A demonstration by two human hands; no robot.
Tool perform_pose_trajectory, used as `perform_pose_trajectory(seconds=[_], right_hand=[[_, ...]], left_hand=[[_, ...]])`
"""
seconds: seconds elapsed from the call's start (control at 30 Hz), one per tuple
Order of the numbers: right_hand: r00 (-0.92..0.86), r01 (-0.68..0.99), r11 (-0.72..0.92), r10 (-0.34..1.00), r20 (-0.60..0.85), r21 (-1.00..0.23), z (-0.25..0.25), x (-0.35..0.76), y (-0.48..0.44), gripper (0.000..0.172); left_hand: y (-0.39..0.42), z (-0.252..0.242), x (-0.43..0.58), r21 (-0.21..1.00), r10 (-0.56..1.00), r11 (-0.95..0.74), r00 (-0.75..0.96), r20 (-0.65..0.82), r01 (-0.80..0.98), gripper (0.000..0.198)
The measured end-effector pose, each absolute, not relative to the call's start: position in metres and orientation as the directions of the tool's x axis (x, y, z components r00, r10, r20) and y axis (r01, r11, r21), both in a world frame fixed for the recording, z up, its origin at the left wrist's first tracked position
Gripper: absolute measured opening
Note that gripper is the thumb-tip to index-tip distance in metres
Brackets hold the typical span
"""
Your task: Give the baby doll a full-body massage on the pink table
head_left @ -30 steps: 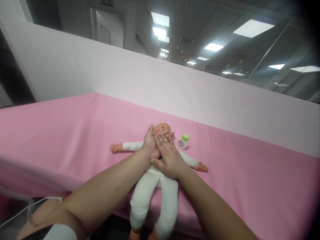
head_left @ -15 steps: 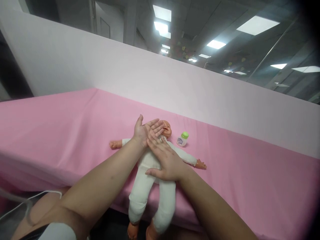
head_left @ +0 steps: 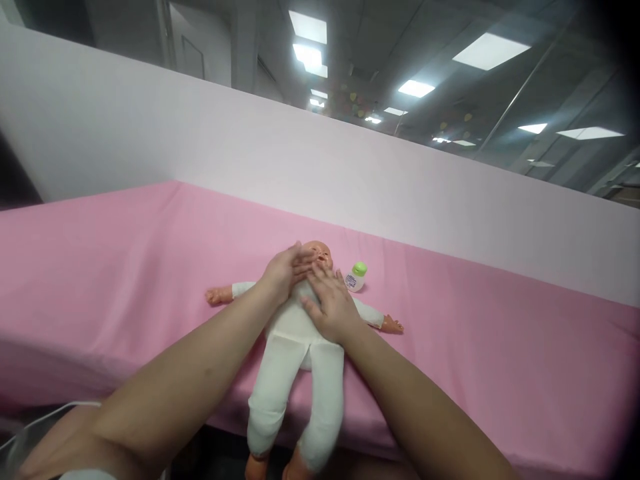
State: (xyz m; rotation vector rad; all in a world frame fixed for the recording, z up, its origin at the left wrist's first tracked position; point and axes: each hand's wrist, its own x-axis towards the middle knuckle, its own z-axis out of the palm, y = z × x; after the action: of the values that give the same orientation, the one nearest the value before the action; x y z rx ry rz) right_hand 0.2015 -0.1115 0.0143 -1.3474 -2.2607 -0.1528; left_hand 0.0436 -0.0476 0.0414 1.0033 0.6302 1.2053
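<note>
A baby doll [head_left: 290,327] with a white cloth body lies face up, arms spread and legs toward me. My left hand [head_left: 287,270] is over the doll's upper chest, turned on its side with the fingers stretched out. Beside it, my right hand [head_left: 331,303] is palm down over the chest, fingers extended and thumb apart. The fingertips of both hands come close together just below the doll's chin; whether they press on the cloth I cannot tell. Right of the doll's head stands a small clear bottle [head_left: 355,279] with a green cap. Neither hand holds anything.
A pink sheet [head_left: 450,347] covers the table under the doll. Behind it rises a pale wall panel [head_left: 250,153], with a dark reflective glass surface [head_left: 400,53] showing ceiling lights above. A white cable [head_left: 55,413] runs at the lower left.
My left hand has turned from palm up to its side, and my right hand has slid off the left palm toward the doll's chest. The whole view has shifted slightly.
</note>
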Motion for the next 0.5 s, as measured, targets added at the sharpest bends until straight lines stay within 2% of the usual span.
perform_pose_trajectory(seconds=[0.07, 0.1, 0.2, 0.27, 0.33, 0.4, 0.5], right_hand=[[-0.376, 0.83, 0.528, 0.769, 0.516, -0.182, 0.004, 0.203, -0.108, 0.054], [-0.372, 0.819, 0.542, 0.752, 0.545, -0.19, -0.002, 0.205, -0.106, 0.05], [-0.353, 0.785, 0.583, 0.7, 0.621, -0.211, -0.016, 0.212, -0.101, 0.047], [-0.355, 0.747, 0.621, 0.675, 0.646, -0.238, -0.018, 0.219, -0.101, 0.045], [-0.402, 0.68, 0.686, 0.645, 0.65, -0.259, -0.012, 0.225, -0.105, 0.043], [-0.506, 0.58, 0.771, 0.594, 0.625, -0.262, 0.001, 0.23, -0.116, 0.043], [-0.706, 0.409, 0.87, 0.494, 0.508, -0.277, 0.024, 0.229, -0.141, 0.049]], left_hand=[[-0.04, 0.03, 0.039, 0.97, 0.963, -0.196, 0.161, 0.218, -0.145, 0.034], [-0.038, 0.024, 0.036, 0.955, 0.945, -0.295, 0.16, 0.287, 0.026, 0.028], [-0.033, 0.011, 0.027, 0.759, 0.84, -0.542, 0.267, 0.473, 0.361, 0.02], [-0.032, 0.007, 0.022, 0.628, 0.766, -0.642, 0.354, 0.536, 0.439, 0.019], [-0.029, 0.006, 0.017, 0.559, 0.739, -0.673, 0.4, 0.543, 0.484, 0.019], [-0.026, 0.005, 0.014, 0.538, 0.751, -0.659, 0.416, 0.513, 0.525, 0.019], [-0.019, 0.005, 0.01, 0.56, 0.793, -0.609, 0.43, 0.432, 0.562, 0.023]])
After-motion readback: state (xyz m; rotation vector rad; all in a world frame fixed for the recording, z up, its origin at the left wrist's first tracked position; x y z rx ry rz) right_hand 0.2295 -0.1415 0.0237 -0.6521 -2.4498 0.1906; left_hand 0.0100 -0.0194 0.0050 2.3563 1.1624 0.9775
